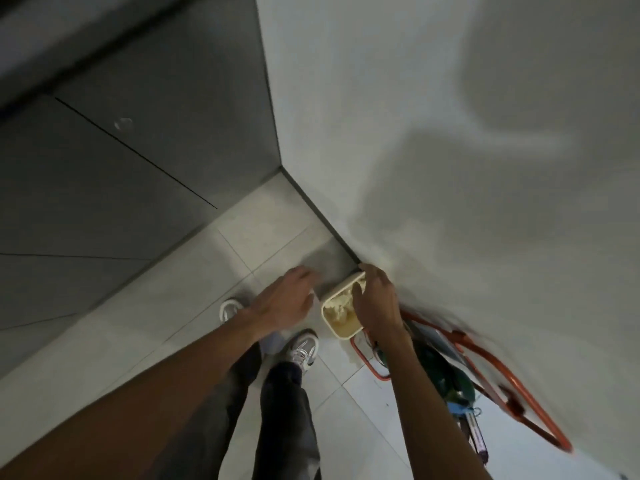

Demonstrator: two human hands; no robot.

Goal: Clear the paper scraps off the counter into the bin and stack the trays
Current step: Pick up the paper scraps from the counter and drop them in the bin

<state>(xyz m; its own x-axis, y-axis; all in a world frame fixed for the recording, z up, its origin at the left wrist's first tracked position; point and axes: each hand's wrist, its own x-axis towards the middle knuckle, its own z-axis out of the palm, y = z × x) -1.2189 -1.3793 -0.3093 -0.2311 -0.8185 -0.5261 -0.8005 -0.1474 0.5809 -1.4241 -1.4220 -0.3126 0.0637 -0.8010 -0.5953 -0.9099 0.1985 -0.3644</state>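
**Scraps in the bin, trays yet to come**

From my end this reads as the binning step. The bin (341,335) is a small cream tub with rounded corners and a thick, smooth rim, plastic by the look of it. It stands on the pale tiled floor (173,306), right at the foot of what I take for a white wall (450,133), near the end of the matt grey cabinets (121,168). Inside lie the paper scraps (337,306), crumpled, off-white and soft-edged, covering much of the bottom.

The right hand (375,299) is bent over the bin's far side, fingers curled down outside the rim and thumb toward the inside. I judge that a grip on the rim rather than a drop, and nothing else shows in it. The left hand (285,301) reaches in from the other side with fingers stretched out, holding nothing. It is smeared by motion and just beside the bin, and I cannot tell whether it touches.

Neither the counter nor the trays are in view, so I can't say how much is left up there. If the bin is to be lifted, I'd want a hold on both sides, since a light tub tips easily and loose paper spills. An orange tube frame (498,372) with dark green clutter stands close on the right, so the path should keep clear of it. Stacking the trays comes after.
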